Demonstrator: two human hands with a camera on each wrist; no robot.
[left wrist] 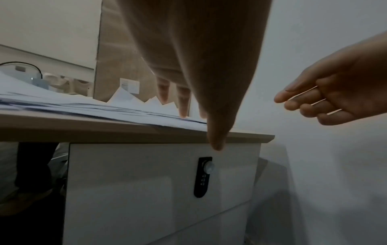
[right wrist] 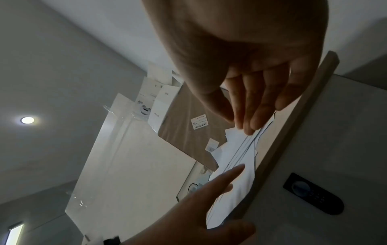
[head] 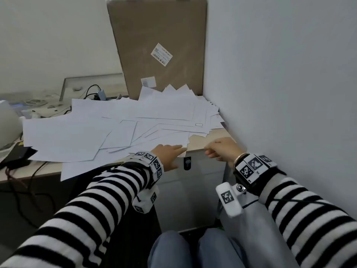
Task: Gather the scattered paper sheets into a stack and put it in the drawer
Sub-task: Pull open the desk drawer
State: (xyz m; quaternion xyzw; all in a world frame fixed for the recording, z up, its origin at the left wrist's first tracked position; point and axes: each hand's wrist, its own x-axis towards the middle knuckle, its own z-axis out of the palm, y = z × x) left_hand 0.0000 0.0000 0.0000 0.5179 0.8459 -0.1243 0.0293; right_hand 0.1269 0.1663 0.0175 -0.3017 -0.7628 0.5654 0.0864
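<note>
Several white paper sheets (head: 116,122) lie scattered and overlapping across the desk (head: 201,141), some hanging over its front edge. My left hand (head: 170,151) reaches over that edge with straight fingers, the fingertips (left wrist: 184,112) touching the nearest sheets (left wrist: 83,106) and the thumb pointing down. My right hand (head: 220,147) hovers just right of it by the desk's right corner, fingers relaxed, holding nothing; it shows in the left wrist view (left wrist: 314,102) and above the papers (right wrist: 236,157) in its own view (right wrist: 249,114). Below the desktop the white drawer front (head: 193,180) is closed, with a black dial lock (head: 187,163).
A tall cardboard box (head: 160,45) leans upright behind the papers. A wall (head: 280,93) closes off the right side right beside my right hand. Cables and a plug (head: 96,91) lie at the back left, and a black device (head: 15,155) sits at the left edge.
</note>
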